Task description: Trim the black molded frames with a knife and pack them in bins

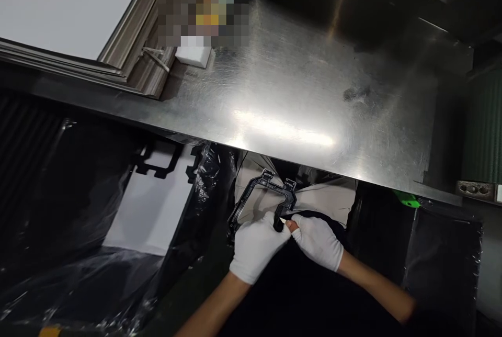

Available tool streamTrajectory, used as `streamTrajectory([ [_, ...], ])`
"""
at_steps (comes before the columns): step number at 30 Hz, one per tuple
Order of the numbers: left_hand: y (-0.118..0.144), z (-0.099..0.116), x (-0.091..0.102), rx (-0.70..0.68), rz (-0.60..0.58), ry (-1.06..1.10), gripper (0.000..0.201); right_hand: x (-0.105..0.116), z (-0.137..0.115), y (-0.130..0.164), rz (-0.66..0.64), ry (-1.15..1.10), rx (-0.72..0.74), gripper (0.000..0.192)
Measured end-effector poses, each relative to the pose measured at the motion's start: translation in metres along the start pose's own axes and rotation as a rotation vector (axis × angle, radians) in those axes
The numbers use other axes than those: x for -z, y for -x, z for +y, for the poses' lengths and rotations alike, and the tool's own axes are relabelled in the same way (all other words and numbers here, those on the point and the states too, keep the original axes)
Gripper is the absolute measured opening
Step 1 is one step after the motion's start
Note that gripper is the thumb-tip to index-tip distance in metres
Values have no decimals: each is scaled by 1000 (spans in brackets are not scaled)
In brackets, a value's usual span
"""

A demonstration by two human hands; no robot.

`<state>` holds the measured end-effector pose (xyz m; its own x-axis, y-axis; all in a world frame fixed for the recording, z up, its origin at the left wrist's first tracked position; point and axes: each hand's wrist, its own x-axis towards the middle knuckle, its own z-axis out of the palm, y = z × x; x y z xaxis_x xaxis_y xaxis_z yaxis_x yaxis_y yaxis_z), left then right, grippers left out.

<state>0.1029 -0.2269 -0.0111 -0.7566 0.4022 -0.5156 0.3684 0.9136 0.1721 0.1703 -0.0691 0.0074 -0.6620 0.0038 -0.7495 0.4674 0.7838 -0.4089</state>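
Note:
My left hand [259, 245], in a white glove, is closed around the lower part of a black plastic frame [270, 185]. The frame is angular, with an open middle and two small lugs at its top, and is tilted over my lap. Close against it, my right hand [317, 240] is pinched shut, its glove leaving a fingertip bare. A small pale pointed tip shows between those fingers and the frame's edge; what it belongs to is hidden in the grip.
A scratched metal table [298, 91] stretches ahead of me. Stacked boards [66, 7] and a white block [194, 52] are on it at the left. Below its edge, a plastic-lined box [78, 201] holds a white sheet [145, 211] and another black frame [160, 172]. A green object [408, 200] lies at right.

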Motion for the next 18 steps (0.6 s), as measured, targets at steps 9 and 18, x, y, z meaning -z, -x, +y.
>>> streamTrajectory([
  [9, 1, 4, 4, 32, -66, 63, 47, -4, 4, -3, 40, -80, 9, 44],
  [18, -8, -15, 17, -30, -314, 904, 33, 2, 25, 1, 170, -426, 195, 56],
])
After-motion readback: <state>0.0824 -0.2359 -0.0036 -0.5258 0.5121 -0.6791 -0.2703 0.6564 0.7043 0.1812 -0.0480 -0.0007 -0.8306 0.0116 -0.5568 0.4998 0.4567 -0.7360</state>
